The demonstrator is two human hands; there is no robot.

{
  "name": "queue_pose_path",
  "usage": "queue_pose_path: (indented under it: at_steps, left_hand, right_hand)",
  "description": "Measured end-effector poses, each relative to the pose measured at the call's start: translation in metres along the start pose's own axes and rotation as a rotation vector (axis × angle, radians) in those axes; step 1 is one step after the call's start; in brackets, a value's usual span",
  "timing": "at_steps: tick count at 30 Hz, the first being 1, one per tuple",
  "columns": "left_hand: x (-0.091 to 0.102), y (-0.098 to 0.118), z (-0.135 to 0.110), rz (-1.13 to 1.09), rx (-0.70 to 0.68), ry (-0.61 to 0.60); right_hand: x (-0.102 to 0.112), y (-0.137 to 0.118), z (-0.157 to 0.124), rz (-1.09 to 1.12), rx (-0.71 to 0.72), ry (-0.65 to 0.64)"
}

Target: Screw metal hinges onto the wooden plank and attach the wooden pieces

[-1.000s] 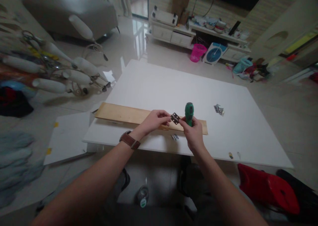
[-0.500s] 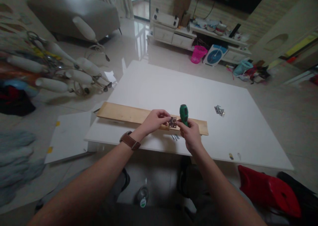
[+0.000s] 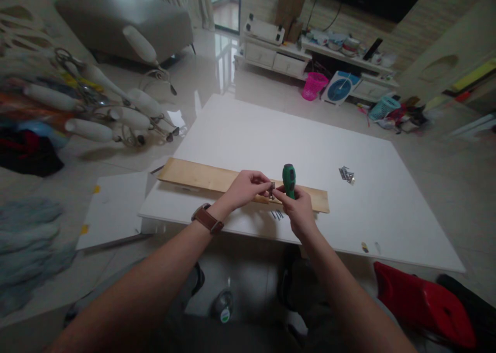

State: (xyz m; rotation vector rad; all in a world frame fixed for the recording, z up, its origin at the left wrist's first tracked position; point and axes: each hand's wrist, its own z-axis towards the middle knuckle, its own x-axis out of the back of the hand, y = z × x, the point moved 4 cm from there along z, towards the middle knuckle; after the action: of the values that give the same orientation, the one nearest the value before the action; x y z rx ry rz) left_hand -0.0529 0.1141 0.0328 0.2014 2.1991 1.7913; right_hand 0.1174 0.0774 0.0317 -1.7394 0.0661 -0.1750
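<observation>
Between my two hands is a small metal hinge [image 3: 272, 189], partly folded and held just over the wooden board. My left hand [image 3: 250, 187] pinches its left side. With thumb and fingertip my right hand [image 3: 296, 205] grips the other side, while a green-handled screwdriver [image 3: 289, 180] sticks up from the same hand, its shaft hidden. The wooden board [image 3: 199, 174] lies along the near part of a white panel [image 3: 263, 128]. Several dark screws [image 3: 277, 215] rest on the panel just below the hands.
More metal hinges [image 3: 346, 174] lie in a pile to the right on the panel. A small yellow-black item [image 3: 365, 247] is near its front edge. A red plastic stool [image 3: 424, 304] stands at lower right, a clear bottle [image 3: 223, 306] between my feet, a lamp [image 3: 127, 110] at left.
The hinge was spread flat, facing me, and is now folded or turned so that it looks narrower. My hands have come slightly closer together. The whole view has shifted a little.
</observation>
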Motion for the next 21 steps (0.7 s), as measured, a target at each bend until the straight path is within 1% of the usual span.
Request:
queue_pose_path:
  at_steps: [4, 10, 16, 21]
  left_hand:
    - [0.001, 0.000, 0.001, -0.001, -0.029, 0.005]
    - [0.000, 0.000, 0.001, 0.032, -0.040, 0.017]
    - [0.001, 0.001, 0.001, 0.048, -0.060, 0.015]
    - [0.003, 0.001, 0.003, 0.042, -0.070, 0.020]
  right_hand:
    - [-0.002, -0.002, 0.000, -0.040, 0.026, -0.014]
    - [-0.002, -0.011, -0.003, -0.260, 0.127, 0.017]
    - [-0.001, -0.013, -0.003, -0.223, 0.168, 0.027]
    - [0.007, -0.009, -0.001, -0.206, 0.189, 0.099]
